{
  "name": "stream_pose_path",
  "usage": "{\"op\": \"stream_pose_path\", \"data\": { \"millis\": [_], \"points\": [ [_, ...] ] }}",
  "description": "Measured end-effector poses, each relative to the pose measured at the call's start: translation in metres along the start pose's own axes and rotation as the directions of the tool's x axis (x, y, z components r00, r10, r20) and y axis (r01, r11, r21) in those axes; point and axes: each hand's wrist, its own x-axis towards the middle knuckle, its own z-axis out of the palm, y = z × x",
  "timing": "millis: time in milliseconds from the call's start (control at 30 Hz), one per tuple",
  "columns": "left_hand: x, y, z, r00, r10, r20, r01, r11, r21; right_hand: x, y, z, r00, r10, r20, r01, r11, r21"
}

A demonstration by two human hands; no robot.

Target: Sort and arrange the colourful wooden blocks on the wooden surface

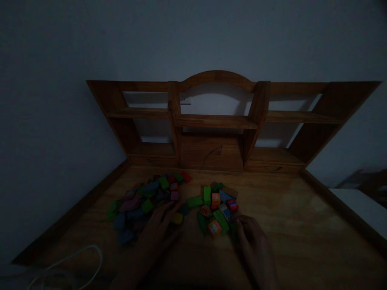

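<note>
A large heap of coloured wooden blocks lies on the left of the wooden desk. At its right edge my left hand rests low with fingers apart, its tips beside a yellow block. A smaller group sits in the middle, with a light green block, an orange printed block and a checkered block. My right hand is at this group's right side, fingers curled and thumb drawn in. A dark green block shows by its fingertips; whatever is between them is hidden.
Behind the blocks stands a wooden shelf unit against the wall, with a socket showing through it. A white cable loops at the lower left. Raised edges border the desk. The light is dim.
</note>
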Motion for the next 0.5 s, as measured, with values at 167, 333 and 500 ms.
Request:
{"op": "stream_pose_path", "data": {
  "millis": [167, 333, 500],
  "points": [
    [0.010, 0.010, 0.007, 0.999, -0.032, -0.010, 0.031, 0.999, -0.043, 0.000, 0.001, 0.000, 1.000, 0.005, -0.011, -0.005, 1.000, 0.007],
    [0.016, 0.024, 0.018, 0.998, -0.039, -0.054, 0.033, 0.994, -0.101, 0.000, 0.002, 0.000, 1.000, 0.022, -0.015, -0.022, 1.000, 0.004],
    [0.014, 0.042, 0.029, 0.992, -0.079, -0.095, 0.059, 0.979, -0.194, 0.000, 0.002, 0.001, 1.000, 0.024, -0.013, -0.024, 1.000, 0.005]
  ]
}}
